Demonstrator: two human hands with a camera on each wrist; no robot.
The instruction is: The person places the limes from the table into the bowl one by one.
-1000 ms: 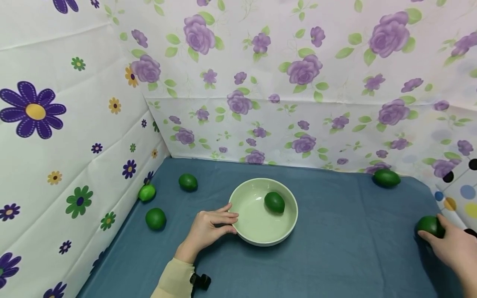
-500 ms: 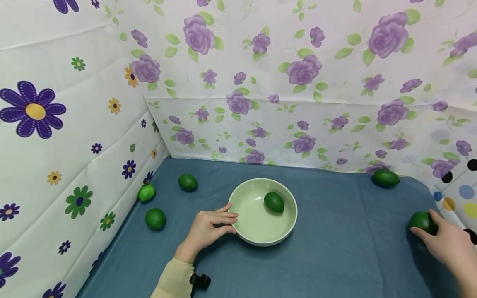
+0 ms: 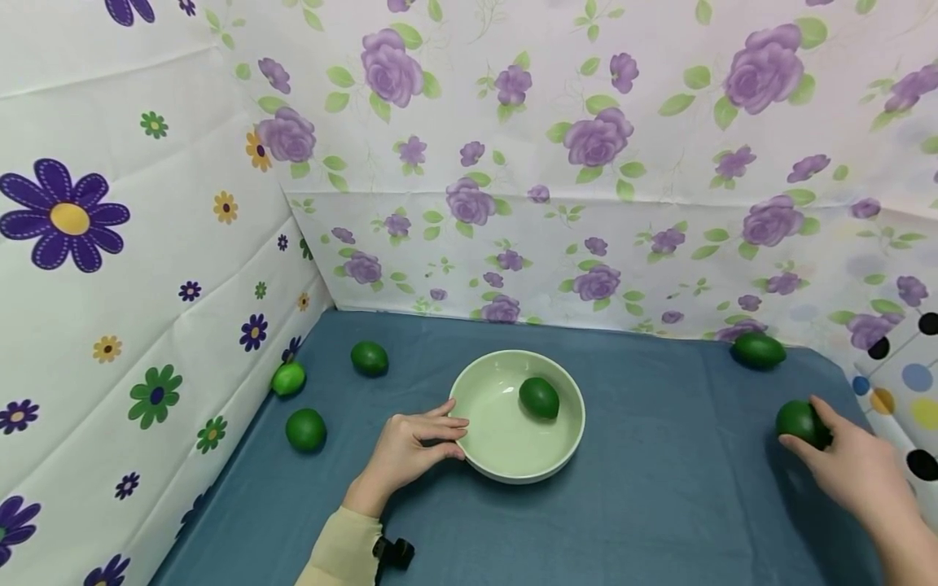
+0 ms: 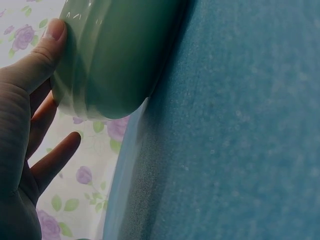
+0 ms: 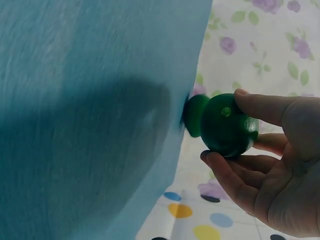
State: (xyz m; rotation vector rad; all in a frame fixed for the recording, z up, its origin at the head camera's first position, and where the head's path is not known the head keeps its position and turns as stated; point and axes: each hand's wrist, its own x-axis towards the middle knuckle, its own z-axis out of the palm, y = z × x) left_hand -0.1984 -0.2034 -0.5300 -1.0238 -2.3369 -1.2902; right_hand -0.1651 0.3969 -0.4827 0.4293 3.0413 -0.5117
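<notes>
A pale green bowl (image 3: 484, 443) stands mid-table with one dark green lime (image 3: 539, 398) inside, right of its middle. My left hand (image 3: 410, 452) grips the bowl's left rim; in the left wrist view the thumb of that hand (image 4: 25, 115) lies on the bowl's side (image 4: 115, 60). At the far right my right hand (image 3: 853, 468) holds another dark green lime (image 3: 799, 422) between thumb and fingers. The right wrist view shows this lime (image 5: 227, 127) pinched in the hand (image 5: 285, 165), off the cloth, with a second lime (image 5: 194, 115) partly hidden behind it.
On the blue cloth (image 3: 659, 505), a lime (image 3: 758, 350) lies at the back right. At the left lie two dark limes (image 3: 370, 358) (image 3: 305, 430) and a brighter one (image 3: 289, 378) against the flowered side sheet (image 3: 161, 317). A flowered sheet (image 3: 528, 228) hangs behind.
My right hand has moved left with the lime in its grip, from near the right edge of the cloth. My left hand and the bowl have stayed in place.
</notes>
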